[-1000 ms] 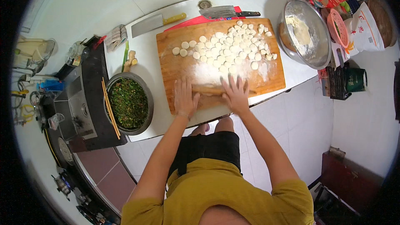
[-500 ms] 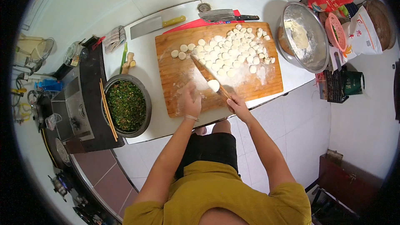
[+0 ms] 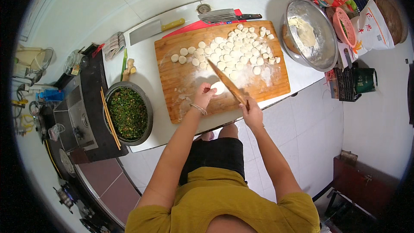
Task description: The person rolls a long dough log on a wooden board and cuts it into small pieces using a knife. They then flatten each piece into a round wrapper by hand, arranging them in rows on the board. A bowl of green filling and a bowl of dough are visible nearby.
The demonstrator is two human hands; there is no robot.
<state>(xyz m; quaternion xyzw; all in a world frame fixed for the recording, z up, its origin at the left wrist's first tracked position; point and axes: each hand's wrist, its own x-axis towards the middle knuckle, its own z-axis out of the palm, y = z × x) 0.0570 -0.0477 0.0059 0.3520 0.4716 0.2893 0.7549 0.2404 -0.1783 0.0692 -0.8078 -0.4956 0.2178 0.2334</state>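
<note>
My left hand [image 3: 204, 96] pinches the edge of a flattened dough round [image 3: 219, 88] near the front of a wooden board [image 3: 172, 90]. In my right hand [image 3: 252, 113] is the lower end of a tapered wooden rolling pin [image 3: 227, 82]. The pin slants up and left across the board, just right of the dough round. Its far tip comes close to a spread of many small dough pieces [image 3: 228, 54] lying in flour on the board's far half.
Left of the board stands a bowl of chopped green filling [image 3: 128, 114] with chopsticks [image 3: 110, 121] across its rim. Behind lie a yellow-handled cleaver [image 3: 157, 31] and a black-handled knife [image 3: 228, 16]. A steel bowl with dough [image 3: 327, 45] stands at the right, near ginger-free bags, including a white bag [image 3: 374, 28].
My left hand has moved right and now grips the dough round, which is flatter and wider. The rolling pin has shifted right and no longer lies under the dough.
</note>
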